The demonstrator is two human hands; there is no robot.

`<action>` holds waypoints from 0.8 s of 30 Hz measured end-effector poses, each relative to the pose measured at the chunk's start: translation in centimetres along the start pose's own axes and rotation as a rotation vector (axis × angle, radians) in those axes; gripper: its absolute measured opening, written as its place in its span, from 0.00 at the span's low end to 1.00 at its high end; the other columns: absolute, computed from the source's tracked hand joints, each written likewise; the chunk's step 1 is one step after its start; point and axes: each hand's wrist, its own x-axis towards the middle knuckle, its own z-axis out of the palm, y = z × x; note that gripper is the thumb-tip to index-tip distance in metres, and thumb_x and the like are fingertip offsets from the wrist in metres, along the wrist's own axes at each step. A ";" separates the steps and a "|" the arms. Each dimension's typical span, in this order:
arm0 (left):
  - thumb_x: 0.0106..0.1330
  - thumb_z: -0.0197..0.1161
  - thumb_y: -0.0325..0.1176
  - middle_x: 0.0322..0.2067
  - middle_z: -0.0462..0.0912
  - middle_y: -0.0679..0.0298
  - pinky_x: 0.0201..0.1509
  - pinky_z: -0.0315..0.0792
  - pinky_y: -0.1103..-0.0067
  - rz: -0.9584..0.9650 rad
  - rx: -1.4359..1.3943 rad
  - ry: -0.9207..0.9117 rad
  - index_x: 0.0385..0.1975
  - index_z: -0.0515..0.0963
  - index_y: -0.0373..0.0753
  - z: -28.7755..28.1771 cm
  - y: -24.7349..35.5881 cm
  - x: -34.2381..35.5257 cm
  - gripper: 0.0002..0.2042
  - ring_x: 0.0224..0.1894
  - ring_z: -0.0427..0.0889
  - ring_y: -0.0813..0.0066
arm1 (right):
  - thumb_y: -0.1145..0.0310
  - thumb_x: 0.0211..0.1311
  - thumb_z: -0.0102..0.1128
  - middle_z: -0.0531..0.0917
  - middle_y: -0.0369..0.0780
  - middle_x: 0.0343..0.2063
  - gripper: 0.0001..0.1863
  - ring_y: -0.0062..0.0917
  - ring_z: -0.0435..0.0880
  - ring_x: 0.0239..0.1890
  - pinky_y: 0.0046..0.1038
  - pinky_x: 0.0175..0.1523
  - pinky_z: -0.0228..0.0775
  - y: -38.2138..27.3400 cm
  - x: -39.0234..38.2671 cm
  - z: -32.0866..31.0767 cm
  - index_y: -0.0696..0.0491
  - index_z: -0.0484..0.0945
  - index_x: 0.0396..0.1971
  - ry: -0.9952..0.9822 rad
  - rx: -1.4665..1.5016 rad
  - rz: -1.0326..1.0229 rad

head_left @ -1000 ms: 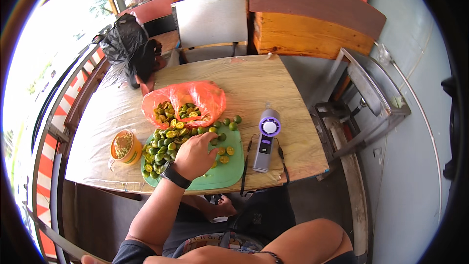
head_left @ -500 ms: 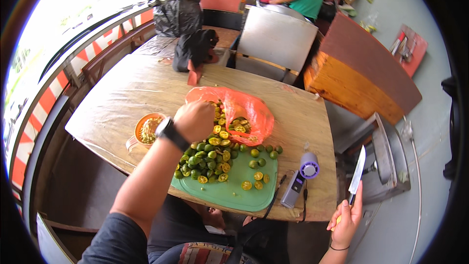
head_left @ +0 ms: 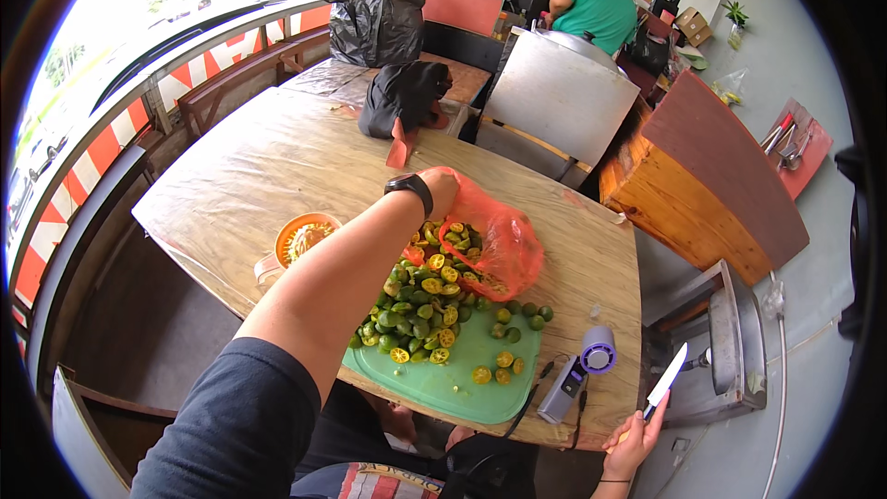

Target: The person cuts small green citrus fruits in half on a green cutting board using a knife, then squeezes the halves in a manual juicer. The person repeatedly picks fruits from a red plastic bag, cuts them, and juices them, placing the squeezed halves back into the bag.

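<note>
My left hand point(head_left: 441, 190), wearing a black watch, is closed at the upper left edge of a thin red plastic bag point(head_left: 506, 238); the fingertips are partly hidden. Cut calamansi lie inside the bag and spill from its mouth. A heap of green calamansi halves point(head_left: 416, 310) covers the left part of a green cutting board point(head_left: 453, 388). Several whole fruits point(head_left: 528, 314) and a few cut ones point(head_left: 502, 375) sit at the right. Off the table's right corner, my right hand point(head_left: 633, 442) grips a knife point(head_left: 665, 381), blade pointing up and away.
An orange citrus juicer point(head_left: 303, 233) stands left of my forearm. A purple handheld fan point(head_left: 577, 374) lies right of the board. Black bags point(head_left: 377, 23) rest at the table's far end. Beyond a metal panel point(head_left: 561, 83), a person in green point(head_left: 596, 9) stands at the back.
My left hand has moved from above the calamansi heap, away and to the right, to the bag's edge. The knife stays in my right hand. The view has shifted somewhat.
</note>
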 end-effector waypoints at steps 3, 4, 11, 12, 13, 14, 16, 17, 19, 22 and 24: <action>0.59 0.67 0.29 0.40 0.90 0.50 0.52 0.81 0.63 0.125 -0.011 -0.079 0.35 0.89 0.37 -1.1 0.8 -0.3 0.08 0.48 0.89 0.52 | 0.73 0.78 0.45 0.65 0.32 0.21 0.36 0.13 0.63 0.12 0.20 0.12 0.60 0.1 0.1 -0.1 0.43 0.51 0.83 -0.018 0.032 0.013; 0.59 0.67 0.30 0.40 0.90 0.49 0.52 0.81 0.63 0.096 0.012 -0.139 0.35 0.89 0.37 -1.3 1.1 -0.3 0.08 0.48 0.89 0.52 | 0.74 0.78 0.44 0.65 0.32 0.22 0.36 0.13 0.62 0.12 0.20 0.12 0.60 0.1 0.2 -0.1 0.42 0.50 0.83 -0.020 0.033 0.018; 0.59 0.68 0.33 0.40 0.91 0.50 0.49 0.82 0.63 0.036 0.127 -0.150 0.34 0.89 0.36 0.2 0.5 1.4 0.09 0.47 0.89 0.52 | 0.73 0.78 0.45 0.65 0.32 0.22 0.37 0.13 0.63 0.12 0.20 0.13 0.62 -0.1 0.3 -0.2 0.43 0.50 0.83 -0.032 0.055 0.029; 0.60 0.68 0.34 0.40 0.91 0.50 0.49 0.82 0.63 0.068 0.164 -0.170 0.34 0.89 0.37 0.3 0.3 1.7 0.09 0.46 0.89 0.53 | 0.73 0.78 0.46 0.65 0.31 0.22 0.37 0.13 0.63 0.12 0.20 0.13 0.62 -0.1 0.2 -0.2 0.43 0.50 0.83 -0.025 0.044 0.040; 0.60 0.68 0.34 0.40 0.91 0.51 0.49 0.82 0.64 0.126 0.202 -0.180 0.34 0.89 0.37 0.2 0.3 2.0 0.09 0.46 0.89 0.53 | 0.73 0.78 0.46 0.65 0.31 0.21 0.37 0.13 0.63 0.12 0.20 0.13 0.62 -0.1 0.2 -0.2 0.43 0.49 0.83 -0.029 0.044 0.040; 0.61 0.68 0.34 0.39 0.91 0.52 0.49 0.82 0.64 0.184 0.264 -0.207 0.33 0.89 0.38 -0.1 0.3 2.2 0.08 0.46 0.89 0.53 | 0.73 0.78 0.46 0.65 0.31 0.21 0.37 0.13 0.63 0.12 0.20 0.13 0.62 -0.1 0.3 -0.2 0.43 0.49 0.83 -0.036 0.054 0.033; 0.63 0.66 0.34 0.40 0.91 0.53 0.50 0.82 0.64 0.304 0.388 -0.178 0.36 0.90 0.39 -0.8 0.7 2.6 0.09 0.47 0.89 0.53 | 0.73 0.78 0.46 0.65 0.31 0.21 0.37 0.13 0.63 0.13 0.20 0.13 0.62 -0.1 0.3 -0.1 0.43 0.49 0.83 -0.039 0.046 0.032; 0.64 0.64 0.33 0.42 0.91 0.53 0.52 0.82 0.64 0.366 0.449 -0.123 0.40 0.90 0.40 -1.2 1.1 2.8 0.10 0.48 0.89 0.52 | 0.73 0.78 0.46 0.65 0.31 0.21 0.37 0.13 0.63 0.13 0.20 0.13 0.62 0.0 0.2 -0.1 0.43 0.49 0.83 -0.046 0.054 0.025; 0.66 0.62 0.35 0.42 0.91 0.54 0.52 0.83 0.64 0.384 0.205 0.029 0.39 0.90 0.41 -1.9 1.9 2.9 0.11 0.47 0.90 0.52 | 0.73 0.78 0.46 0.65 0.31 0.21 0.37 0.13 0.63 0.12 0.20 0.13 0.62 0.0 0.3 -0.1 0.43 0.49 0.83 -0.039 0.048 0.036; 0.63 0.64 0.35 0.37 0.91 0.55 0.50 0.82 0.64 0.514 0.297 0.181 0.33 0.90 0.39 -2.9 3.1 3.2 0.09 0.44 0.89 0.54 | 0.74 0.78 0.46 0.65 0.31 0.21 0.37 0.13 0.63 0.12 0.20 0.13 0.62 0.0 0.3 -0.2 0.43 0.49 0.83 -0.044 0.054 0.032; 0.61 0.64 0.34 0.37 0.91 0.55 0.50 0.82 0.64 0.289 0.169 0.033 0.31 0.90 0.40 -3.3 3.7 3.3 0.09 0.44 0.89 0.55 | 0.74 0.78 0.45 0.65 0.31 0.21 0.37 0.13 0.63 0.12 0.20 0.13 0.62 0.0 0.3 -0.2 0.43 0.50 0.83 -0.043 0.057 0.028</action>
